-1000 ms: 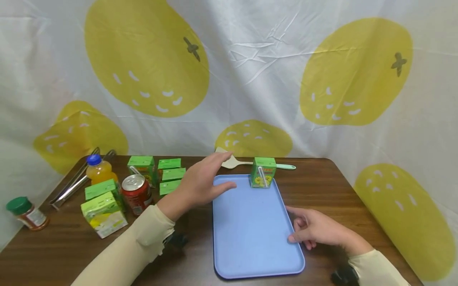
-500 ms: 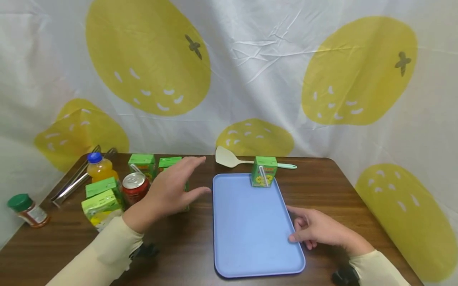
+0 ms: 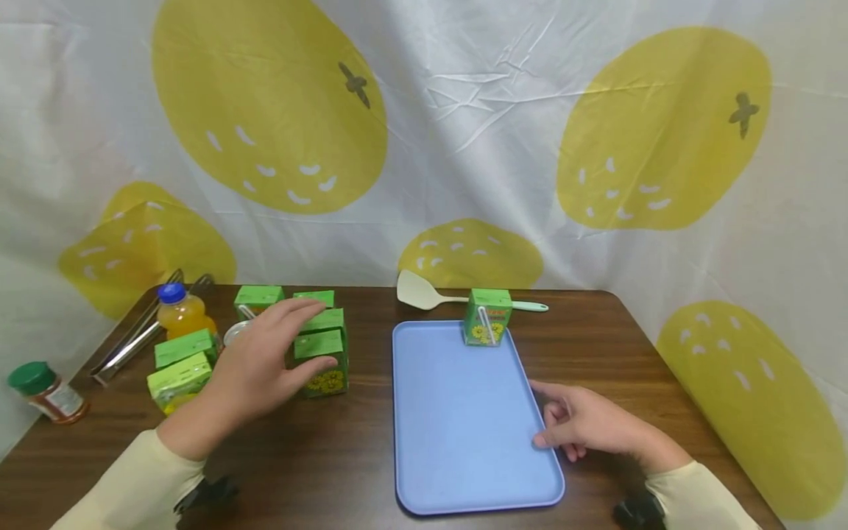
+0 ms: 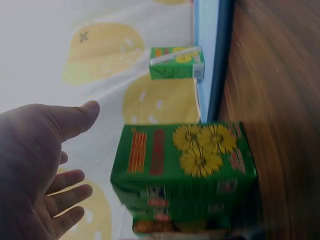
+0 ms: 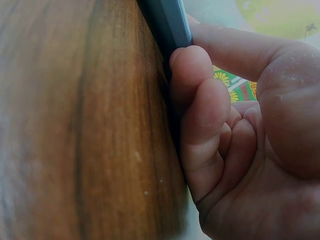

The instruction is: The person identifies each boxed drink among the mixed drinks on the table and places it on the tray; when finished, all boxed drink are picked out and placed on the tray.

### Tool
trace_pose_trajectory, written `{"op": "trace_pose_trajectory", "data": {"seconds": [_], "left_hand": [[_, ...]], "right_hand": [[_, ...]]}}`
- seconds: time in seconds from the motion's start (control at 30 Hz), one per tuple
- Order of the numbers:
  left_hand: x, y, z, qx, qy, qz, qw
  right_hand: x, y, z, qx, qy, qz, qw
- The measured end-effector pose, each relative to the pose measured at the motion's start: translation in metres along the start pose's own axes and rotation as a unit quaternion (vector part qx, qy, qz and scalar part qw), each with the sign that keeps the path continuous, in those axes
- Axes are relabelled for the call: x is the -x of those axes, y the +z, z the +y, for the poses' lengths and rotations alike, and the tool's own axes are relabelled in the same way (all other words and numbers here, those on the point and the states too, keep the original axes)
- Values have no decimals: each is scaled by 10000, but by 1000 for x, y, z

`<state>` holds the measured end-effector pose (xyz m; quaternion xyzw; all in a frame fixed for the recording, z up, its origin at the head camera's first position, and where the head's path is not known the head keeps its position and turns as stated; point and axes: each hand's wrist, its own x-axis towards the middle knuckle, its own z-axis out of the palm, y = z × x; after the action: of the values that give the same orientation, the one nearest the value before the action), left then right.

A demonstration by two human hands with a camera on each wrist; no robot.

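My left hand (image 3: pixel 252 372) hovers with fingers spread and thumb apart, beside a row of green drink cartons (image 3: pixel 326 375). In the left wrist view a carton with yellow flowers (image 4: pixel 185 155) stands near that hand, untouched and with a gap to the thumb. At the right side of a blue tray (image 3: pixel 473 419), my right hand (image 3: pixel 583 423) pinches the rim, thumb on top and curled fingers beneath, as the right wrist view also shows. One green carton with a straw (image 3: pixel 486 320) stands at the tray's far right corner.
Behind the tray lies a spatula (image 3: pixel 419 291). On the left are a juice bottle (image 3: pixel 185 313), tongs (image 3: pixel 129 350), a green-capped spice jar (image 3: pixel 49 391), more cartons (image 3: pixel 179 375) and a can (image 3: pixel 235 331) partly hidden by my left hand. A fruit-patterned cloth hangs behind.
My left hand has moved left and toward me, from near the tray to beside the row of cartons, uncovering their fronts. The right hand and tray stay in place.
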<state>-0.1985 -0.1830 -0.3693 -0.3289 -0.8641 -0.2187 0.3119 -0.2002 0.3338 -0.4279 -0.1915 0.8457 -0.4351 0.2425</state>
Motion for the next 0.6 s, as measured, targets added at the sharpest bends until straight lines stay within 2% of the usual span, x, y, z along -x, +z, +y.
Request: {"op": "trace_pose_trajectory", "data": {"seconds": [0.2,0.6], "left_hand": [[15,-13,-12,-166,2,119,9998],[41,-39,-28,-534,-296,287,9977]], "right_hand": [[0,0,0,-46,-4,3,10000],[-1,1,0,86,-27,20,10000]]}}
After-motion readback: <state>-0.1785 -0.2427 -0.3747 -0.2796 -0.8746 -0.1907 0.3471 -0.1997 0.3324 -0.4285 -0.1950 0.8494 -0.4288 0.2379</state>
